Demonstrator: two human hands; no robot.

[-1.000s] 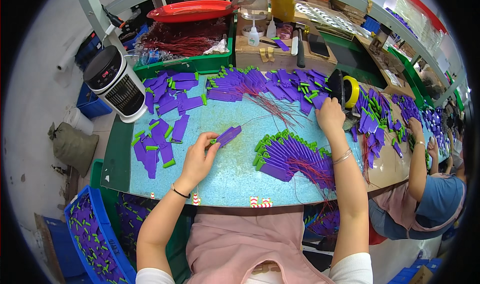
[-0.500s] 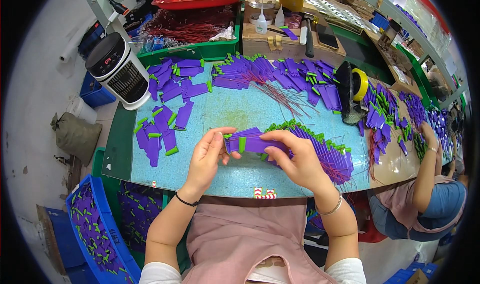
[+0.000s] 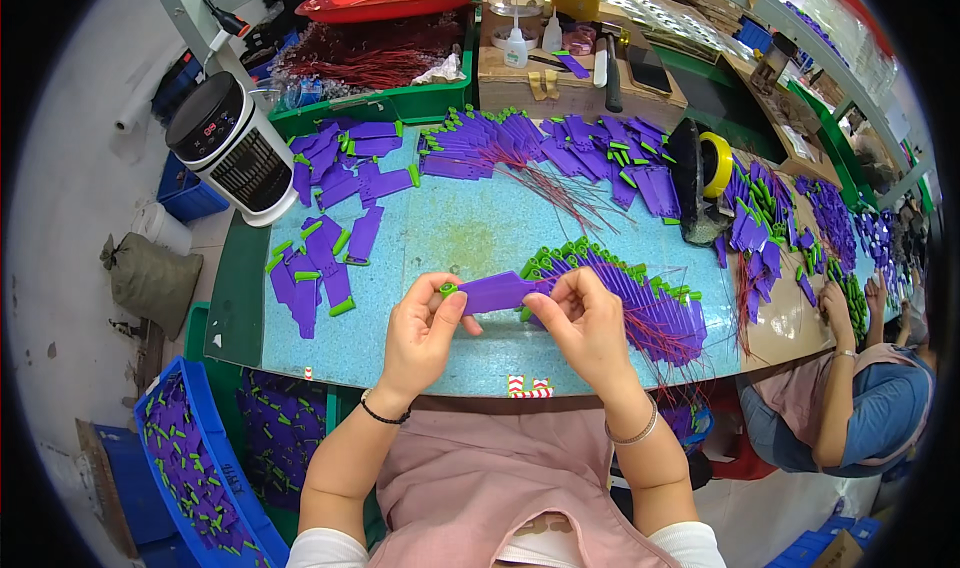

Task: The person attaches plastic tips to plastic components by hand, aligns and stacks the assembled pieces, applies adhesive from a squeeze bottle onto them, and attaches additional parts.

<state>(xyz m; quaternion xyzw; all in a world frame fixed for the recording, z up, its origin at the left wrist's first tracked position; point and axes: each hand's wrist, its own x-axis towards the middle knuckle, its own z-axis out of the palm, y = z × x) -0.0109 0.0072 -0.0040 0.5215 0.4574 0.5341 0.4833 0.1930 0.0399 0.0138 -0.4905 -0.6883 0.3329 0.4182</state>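
A flat purple plastic piece with a green rolled end (image 3: pixel 497 293) is stretched level between my hands above the blue table mat. My left hand (image 3: pixel 420 336) pinches its green end between thumb and fingers. At the other end, my right hand (image 3: pixel 582 326) grips the narrow purple tip. Just right of my hands lies a fanned row of similar pieces (image 3: pixel 640 298), green ends toward the far side and dark red wires trailing from it. A loose group of the same pieces (image 3: pixel 318 268) rests on the mat to the left.
More purple pieces (image 3: pixel 480 146) lie along the mat's far side. A heater (image 3: pixel 235 148) stands at the far left, a yellow tape roll (image 3: pixel 716 166) at the right. Blue bin (image 3: pixel 205 468) at lower left holds similar pieces. A co-worker (image 3: pixel 840 398) sits at right.
The held purple piece has turned, so its green end now sits at my left fingers and its single length shows. My right hand has shifted to its tip.
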